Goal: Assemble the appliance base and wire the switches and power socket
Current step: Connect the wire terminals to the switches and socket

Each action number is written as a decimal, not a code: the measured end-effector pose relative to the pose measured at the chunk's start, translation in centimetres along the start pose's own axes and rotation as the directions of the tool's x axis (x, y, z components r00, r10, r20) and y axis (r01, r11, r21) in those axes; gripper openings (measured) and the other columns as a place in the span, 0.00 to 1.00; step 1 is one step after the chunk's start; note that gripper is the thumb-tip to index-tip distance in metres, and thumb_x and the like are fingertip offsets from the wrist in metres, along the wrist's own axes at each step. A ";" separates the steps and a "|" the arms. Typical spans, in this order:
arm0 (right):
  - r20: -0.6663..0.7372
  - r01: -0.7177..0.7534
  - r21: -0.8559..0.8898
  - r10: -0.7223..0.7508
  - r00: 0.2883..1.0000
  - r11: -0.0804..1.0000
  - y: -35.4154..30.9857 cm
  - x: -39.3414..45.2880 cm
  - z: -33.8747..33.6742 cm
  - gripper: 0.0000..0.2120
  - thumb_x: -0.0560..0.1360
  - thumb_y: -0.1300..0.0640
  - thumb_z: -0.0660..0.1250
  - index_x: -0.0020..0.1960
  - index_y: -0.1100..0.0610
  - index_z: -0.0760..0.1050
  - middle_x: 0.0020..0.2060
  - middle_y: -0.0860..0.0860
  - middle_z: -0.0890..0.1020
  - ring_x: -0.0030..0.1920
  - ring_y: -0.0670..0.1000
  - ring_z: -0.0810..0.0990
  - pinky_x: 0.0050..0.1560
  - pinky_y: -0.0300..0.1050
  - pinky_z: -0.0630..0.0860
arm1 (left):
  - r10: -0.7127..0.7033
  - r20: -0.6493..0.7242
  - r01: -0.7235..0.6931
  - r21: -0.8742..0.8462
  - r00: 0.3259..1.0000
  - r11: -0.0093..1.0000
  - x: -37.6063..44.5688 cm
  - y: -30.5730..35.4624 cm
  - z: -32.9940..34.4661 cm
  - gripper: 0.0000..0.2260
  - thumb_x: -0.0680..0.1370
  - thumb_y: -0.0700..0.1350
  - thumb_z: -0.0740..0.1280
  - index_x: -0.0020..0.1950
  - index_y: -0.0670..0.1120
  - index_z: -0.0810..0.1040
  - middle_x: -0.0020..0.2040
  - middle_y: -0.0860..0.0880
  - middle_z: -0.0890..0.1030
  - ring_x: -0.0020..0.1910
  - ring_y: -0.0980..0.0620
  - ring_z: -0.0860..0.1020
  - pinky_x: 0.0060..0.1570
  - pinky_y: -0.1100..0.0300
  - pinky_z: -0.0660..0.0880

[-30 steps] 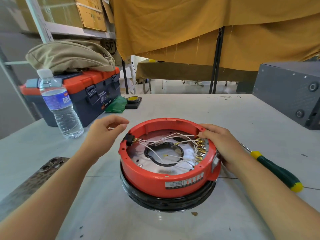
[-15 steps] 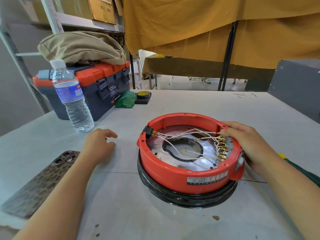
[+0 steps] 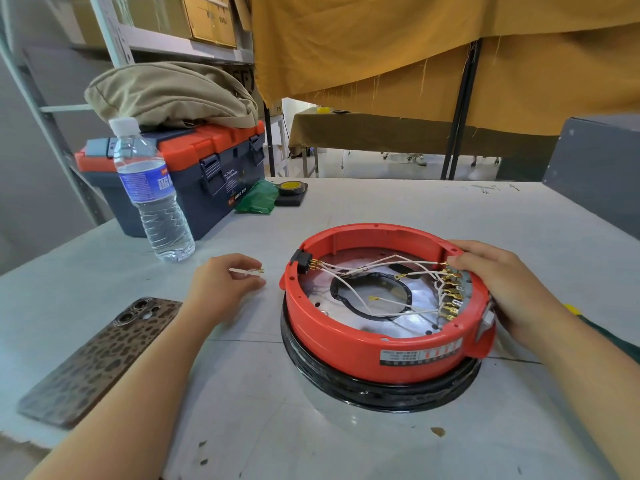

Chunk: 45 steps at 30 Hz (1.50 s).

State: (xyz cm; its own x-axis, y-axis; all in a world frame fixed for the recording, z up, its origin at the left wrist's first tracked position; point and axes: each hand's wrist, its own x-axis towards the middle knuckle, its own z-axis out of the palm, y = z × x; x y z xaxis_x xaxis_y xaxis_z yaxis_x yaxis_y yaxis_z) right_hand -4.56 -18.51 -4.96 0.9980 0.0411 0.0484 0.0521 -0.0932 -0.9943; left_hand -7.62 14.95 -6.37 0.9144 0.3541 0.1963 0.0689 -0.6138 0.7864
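The round red appliance base (image 3: 346, 344) lies upside down on the white table, on a black ring. Inside it, white wires (image 3: 367, 268) run from a black power socket (image 3: 304, 263) on the left wall to a row of brass terminals (image 3: 450, 296) on the right wall. My right hand (image 3: 498, 285) rests on the right rim, fingers at the top terminals. My left hand (image 3: 221, 285) is on the table left of the base, pinching a short white wire with a brass terminal (image 3: 247, 270).
A water bottle (image 3: 152, 195) and a toolbox (image 3: 194, 174) with a khaki bag on top stand at the back left. A phone in a spotted case (image 3: 100, 355) lies front left. Green packet and tape roll (image 3: 289, 192) sit behind. A screwdriver handle (image 3: 571, 310) peeks out under my right forearm.
My left hand went down from the base's left rim to the table and now pinches a loose short wire. The view has shifted left. My right hand stays on the rim.
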 end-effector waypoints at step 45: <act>0.044 0.017 -0.043 -0.015 0.999 0.999 -0.6 -0.5 0.3 0.12 0.76 0.54 0.67 0.59 0.54 0.76 0.54 0.51 0.82 0.52 0.52 0.82 0.60 0.55 0.76 | 0.314 0.523 -0.094 -0.403 0.792 0.910 -3.1 14.1 5.5 0.05 0.70 0.35 0.73 0.42 0.44 0.81 0.38 0.43 0.84 0.38 0.47 0.83 0.42 0.59 0.80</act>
State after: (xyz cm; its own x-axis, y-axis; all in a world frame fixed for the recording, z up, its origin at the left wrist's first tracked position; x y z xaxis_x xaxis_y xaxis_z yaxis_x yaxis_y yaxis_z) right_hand -5.07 -18.18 -4.37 0.9946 0.0859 0.0591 0.0704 -0.1353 -0.9883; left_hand -7.32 1.35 0.87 0.9549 -0.2810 0.0960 -0.1843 -0.3075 0.9335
